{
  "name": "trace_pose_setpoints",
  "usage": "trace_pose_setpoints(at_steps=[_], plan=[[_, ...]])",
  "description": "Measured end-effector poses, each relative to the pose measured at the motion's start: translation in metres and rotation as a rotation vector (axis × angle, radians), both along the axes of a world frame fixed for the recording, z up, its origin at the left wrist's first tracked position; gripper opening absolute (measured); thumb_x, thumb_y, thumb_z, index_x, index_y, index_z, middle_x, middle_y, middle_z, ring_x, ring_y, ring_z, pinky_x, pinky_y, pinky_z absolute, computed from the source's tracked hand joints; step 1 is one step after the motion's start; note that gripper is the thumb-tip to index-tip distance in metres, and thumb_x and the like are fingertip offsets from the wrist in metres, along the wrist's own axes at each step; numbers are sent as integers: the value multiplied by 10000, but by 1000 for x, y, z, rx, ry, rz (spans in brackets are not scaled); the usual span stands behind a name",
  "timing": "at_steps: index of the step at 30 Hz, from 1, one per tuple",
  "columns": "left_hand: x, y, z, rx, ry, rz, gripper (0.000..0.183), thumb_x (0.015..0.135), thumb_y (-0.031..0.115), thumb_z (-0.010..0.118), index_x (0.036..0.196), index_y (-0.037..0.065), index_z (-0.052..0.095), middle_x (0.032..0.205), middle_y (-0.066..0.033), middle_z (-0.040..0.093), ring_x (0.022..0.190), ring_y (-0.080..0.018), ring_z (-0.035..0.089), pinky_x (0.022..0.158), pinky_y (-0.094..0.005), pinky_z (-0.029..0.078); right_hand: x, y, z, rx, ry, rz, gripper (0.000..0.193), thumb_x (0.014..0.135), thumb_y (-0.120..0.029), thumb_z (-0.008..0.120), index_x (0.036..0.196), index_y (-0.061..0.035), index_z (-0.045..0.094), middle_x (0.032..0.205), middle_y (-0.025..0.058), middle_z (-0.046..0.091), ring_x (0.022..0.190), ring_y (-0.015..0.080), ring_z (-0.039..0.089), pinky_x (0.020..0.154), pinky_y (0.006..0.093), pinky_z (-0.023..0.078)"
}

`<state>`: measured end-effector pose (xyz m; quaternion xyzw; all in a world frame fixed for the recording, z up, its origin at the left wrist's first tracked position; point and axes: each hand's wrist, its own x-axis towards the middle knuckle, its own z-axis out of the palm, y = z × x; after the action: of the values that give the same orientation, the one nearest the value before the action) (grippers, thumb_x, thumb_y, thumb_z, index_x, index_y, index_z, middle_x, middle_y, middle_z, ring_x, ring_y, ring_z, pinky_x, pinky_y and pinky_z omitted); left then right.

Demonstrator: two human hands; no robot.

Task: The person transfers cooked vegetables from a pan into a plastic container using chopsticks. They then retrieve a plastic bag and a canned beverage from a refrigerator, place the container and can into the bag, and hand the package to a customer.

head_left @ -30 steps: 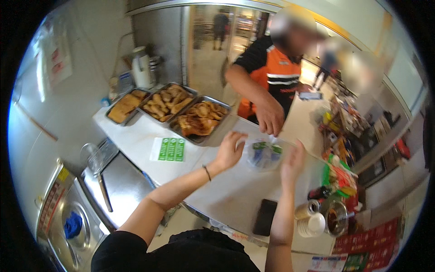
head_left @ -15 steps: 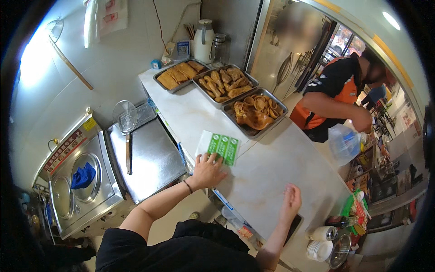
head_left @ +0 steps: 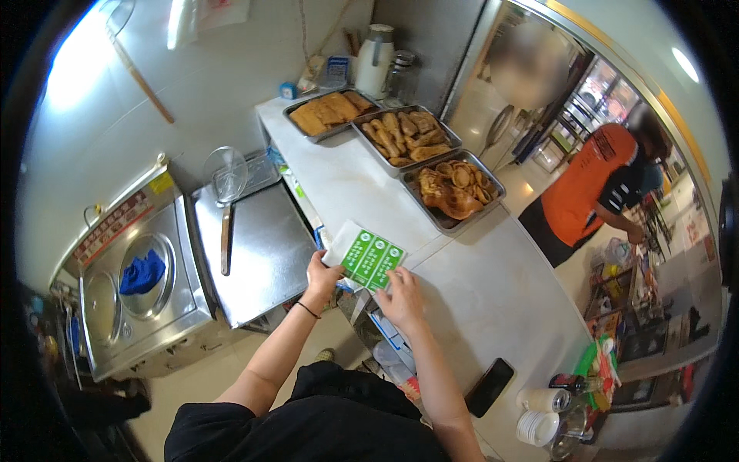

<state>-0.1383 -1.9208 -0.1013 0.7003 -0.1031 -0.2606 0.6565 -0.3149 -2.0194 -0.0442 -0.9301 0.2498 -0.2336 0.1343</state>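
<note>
A flat white packet with green printed panels (head_left: 372,260) lies at the near edge of the white counter, tilted toward me. My left hand (head_left: 322,276) pinches its left corner, thumb on top. At the right lower edge, my right hand (head_left: 402,299) grips the packet between thumb and fingers. The undersides of both grips are hidden. Farther along the counter stand three metal trays: one of flat brown slabs (head_left: 327,112), one of long browned pieces (head_left: 406,137), and one of glossy brown meat with round slices (head_left: 450,189).
Left of the counter, a wire strainer (head_left: 226,200) rests on a steel surface (head_left: 265,246), beside a steel cooker with a blue cloth (head_left: 142,272). A black phone (head_left: 489,387), jar (head_left: 545,400) and white dishes (head_left: 536,427) sit at right. Beyond the counter stands a person in orange and black (head_left: 589,185).
My right hand has come left from above the phone onto the packet. My left hand has shifted to the packet's left corner. The person beyond the counter has turned and moved right.
</note>
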Motion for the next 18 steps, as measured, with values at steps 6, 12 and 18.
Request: trace_pose_setpoints(at_steps=[6, 12, 18], plan=[[40, 126, -66, -753, 647, -118, 135, 809, -11, 458, 924, -15, 528, 854, -70, 588, 774, -159, 586, 762, -338, 502, 31, 54, 18, 632, -193, 80, 410, 776, -201, 658, 1094, 21, 526, 1139, 174, 505, 1019, 298, 508, 798, 362, 455], [39, 156, -23, -514, 699, -67, 275, 852, 74, 515, 1118, 3, 501, 1005, -78, 595, 928, -173, 577, 792, -333, 499, 92, 70, -56, 1318, 127, 289, 211, 875, -83, 546, 1054, 28, 543, 916, 53, 623, 785, 90, 570, 686, 229, 450], [59, 173, -33, -249, 105, -159, 290, 732, 40, 642, 1006, 122, 590, 1043, -46, 561, 1007, -205, 512, 858, -337, 424, 138, 97, -68, 1488, -372, 206, 93, 822, -40, 557, 892, -23, 616, 1064, 91, 582, 925, 145, 558, 780, 269, 449]])
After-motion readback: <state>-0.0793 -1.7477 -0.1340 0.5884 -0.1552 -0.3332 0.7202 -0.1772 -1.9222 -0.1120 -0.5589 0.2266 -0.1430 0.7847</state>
